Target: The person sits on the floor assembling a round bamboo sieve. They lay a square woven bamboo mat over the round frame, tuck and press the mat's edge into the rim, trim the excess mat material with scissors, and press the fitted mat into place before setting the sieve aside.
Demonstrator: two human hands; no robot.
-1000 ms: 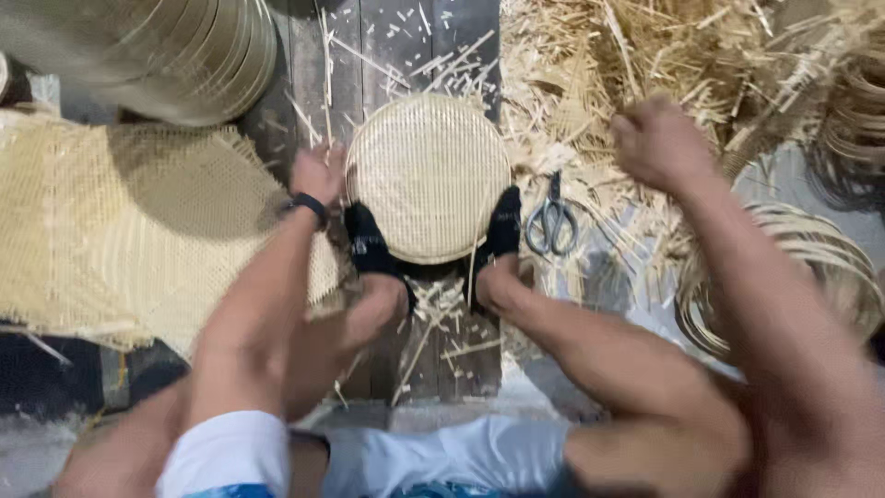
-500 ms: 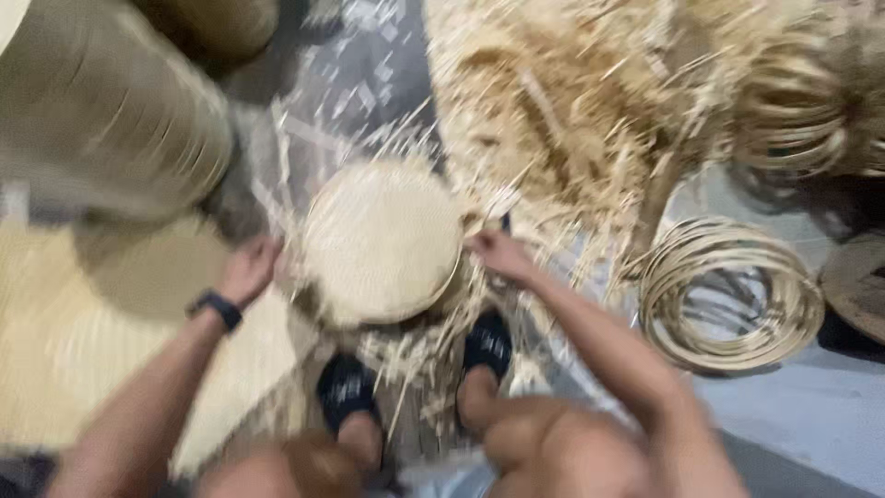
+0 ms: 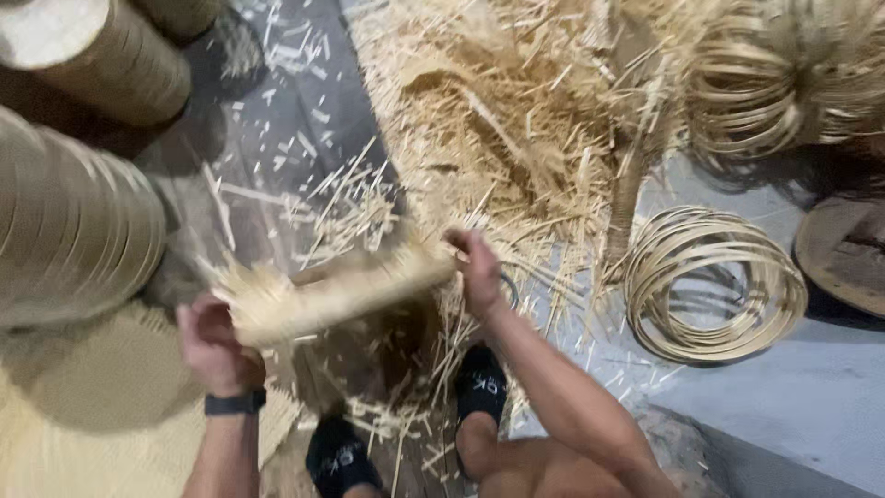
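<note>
Both hands (image 3: 221, 346) gripping tilted woven tray (image 3: 341, 290), blurred

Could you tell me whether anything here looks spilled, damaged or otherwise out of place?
Loose bamboo trimmings lie scattered over the floor and around the feet. The woven tray, held edge-on between left hand and right hand, has ragged strip ends at its rim.

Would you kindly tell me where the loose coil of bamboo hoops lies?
The coil of bamboo hoops lies on the grey floor at right, beside the right hand.
</note>
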